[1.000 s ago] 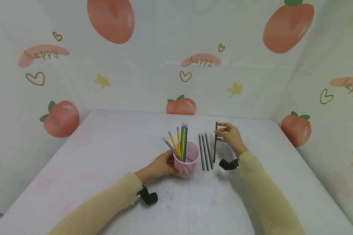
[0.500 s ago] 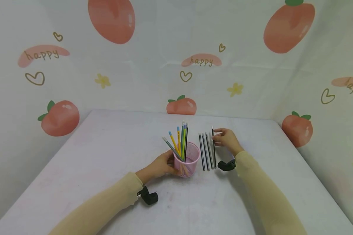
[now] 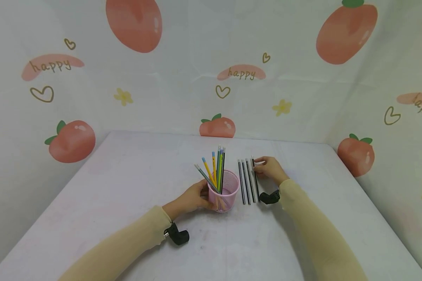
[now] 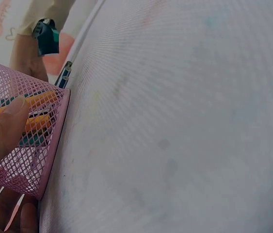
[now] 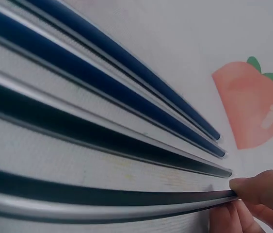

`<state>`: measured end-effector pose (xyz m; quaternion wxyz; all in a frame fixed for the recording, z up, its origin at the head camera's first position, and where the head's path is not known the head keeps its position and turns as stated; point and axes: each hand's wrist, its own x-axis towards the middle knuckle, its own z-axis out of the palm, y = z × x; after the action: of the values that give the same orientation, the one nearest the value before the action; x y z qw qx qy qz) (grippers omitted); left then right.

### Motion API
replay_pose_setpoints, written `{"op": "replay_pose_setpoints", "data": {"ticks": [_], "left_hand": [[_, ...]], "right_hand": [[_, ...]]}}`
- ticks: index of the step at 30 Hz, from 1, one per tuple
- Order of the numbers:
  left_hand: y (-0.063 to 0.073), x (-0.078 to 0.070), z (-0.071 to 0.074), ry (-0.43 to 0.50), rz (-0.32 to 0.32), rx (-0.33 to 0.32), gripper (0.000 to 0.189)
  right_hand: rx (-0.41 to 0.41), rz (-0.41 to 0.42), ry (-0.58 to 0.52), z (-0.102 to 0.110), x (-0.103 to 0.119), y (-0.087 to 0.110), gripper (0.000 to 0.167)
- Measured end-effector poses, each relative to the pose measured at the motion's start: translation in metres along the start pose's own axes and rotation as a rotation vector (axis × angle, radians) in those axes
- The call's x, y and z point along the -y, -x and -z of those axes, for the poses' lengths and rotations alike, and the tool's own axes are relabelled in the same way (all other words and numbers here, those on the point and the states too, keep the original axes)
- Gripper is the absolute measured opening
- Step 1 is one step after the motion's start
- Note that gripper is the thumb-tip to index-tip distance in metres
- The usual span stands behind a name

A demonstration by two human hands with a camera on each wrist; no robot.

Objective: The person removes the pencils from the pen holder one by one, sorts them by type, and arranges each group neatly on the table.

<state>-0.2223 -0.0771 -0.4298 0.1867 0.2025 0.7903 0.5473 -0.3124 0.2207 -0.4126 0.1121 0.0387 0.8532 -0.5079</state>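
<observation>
My left hand (image 3: 191, 200) grips a pink mesh pencil cup (image 3: 223, 205), thumb at the front and fingers around its left side. Several pencils (image 3: 219, 168), yellow, green and dark, stand in the cup with their eraser ends up; one leans far left. To the cup's right, my right hand (image 3: 271, 169) pinches a dark striped pencil (image 3: 256, 185) near its far end, between thumb and fingers. In the right wrist view this pencil (image 5: 126, 208) lies low along the tabletop, beside a row of three dark striped pencils (image 5: 126, 131).
The white tabletop (image 3: 126, 168) runs back to a pale cloth backdrop (image 3: 183, 78) printed with peaches, hearts and flowers. A black wrist camera (image 3: 177, 235) sits on the left wrist, another black camera (image 3: 269, 197) on the right, close to the pencils' near ends.
My right hand has come down and to the left, lowering its pencil from a raised tilt to beside the other three. The left hand and the cup have stayed still.
</observation>
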Motion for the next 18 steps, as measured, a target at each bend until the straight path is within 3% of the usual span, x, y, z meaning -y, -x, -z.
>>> {"op": "replay_pose_setpoints", "data": {"ticks": [18], "left_hand": [[0.0007, -0.0006, -0.001, -0.001, 0.011, -0.004, 0.076]], "right_hand": [[-0.012, -0.049, 0.015, -0.0042, 0.0046, 0.0027, 0.047]]}}
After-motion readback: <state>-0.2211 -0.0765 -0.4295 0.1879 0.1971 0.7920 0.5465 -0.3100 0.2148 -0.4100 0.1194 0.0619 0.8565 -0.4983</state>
